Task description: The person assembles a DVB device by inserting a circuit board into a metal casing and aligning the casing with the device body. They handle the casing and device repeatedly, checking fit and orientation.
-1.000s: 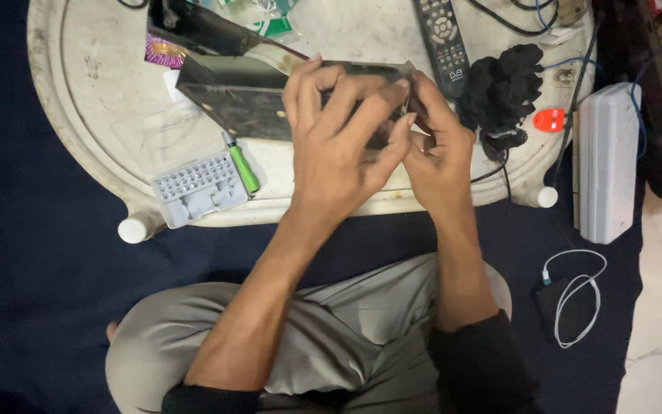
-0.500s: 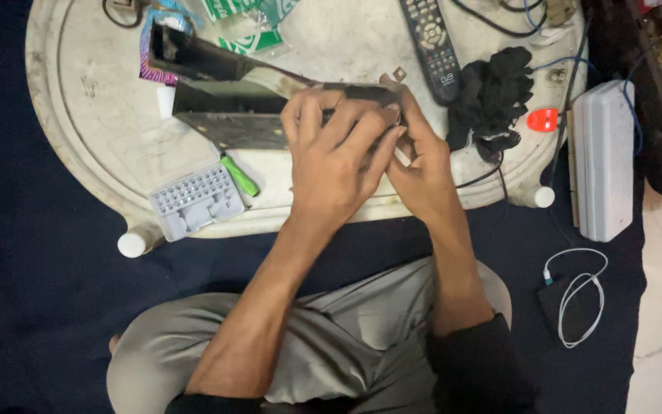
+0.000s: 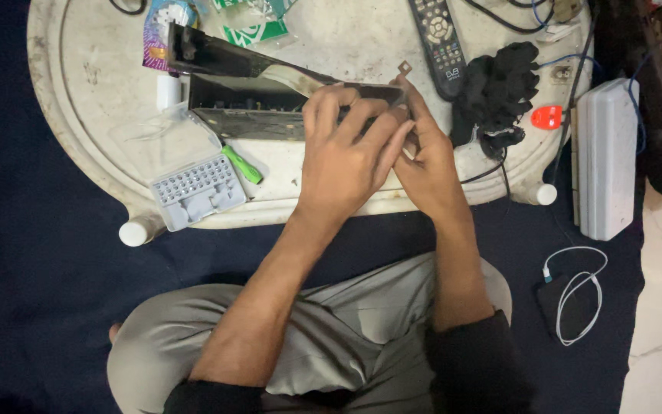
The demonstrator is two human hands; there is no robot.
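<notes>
Left hand and right hand both clasp the dark electronic unit at the tray's centre; green screwdriver at seven o'clock.

purple packet, green-white packets, tray's far edge

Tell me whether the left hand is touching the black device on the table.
Touching. The head view shows the left hand with its fingers laid over the end of the black device.
</notes>
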